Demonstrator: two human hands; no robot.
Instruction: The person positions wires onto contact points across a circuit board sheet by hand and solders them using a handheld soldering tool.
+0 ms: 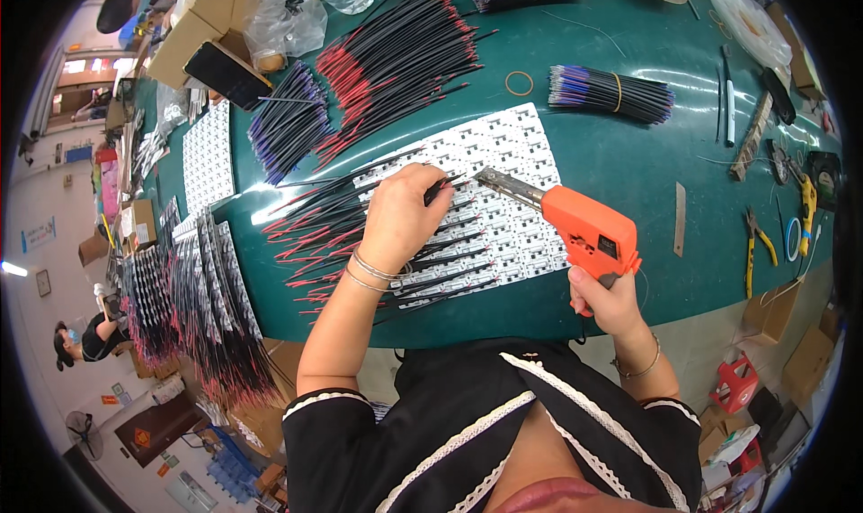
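My right hand is wrapped round the grip of an orange soldering gun, a finger at its trigger. The gun's metal tip points left, close above a panel of white circuit boards on the table. My left hand is closed over the panel's left part, pinching a thin black wire just left of the tip. Below and left of that hand, several black wires with red ends lie in rows, their right ends on the boards. Whether wire and tip touch is too small to tell.
On the green table lie a pile of loose red-ended wires, blue-ended wires and a banded wire bundle. A phone leans on a box at the left. Yellow-handled pliers and tape rolls sit right. Wired panels overhang the left edge.
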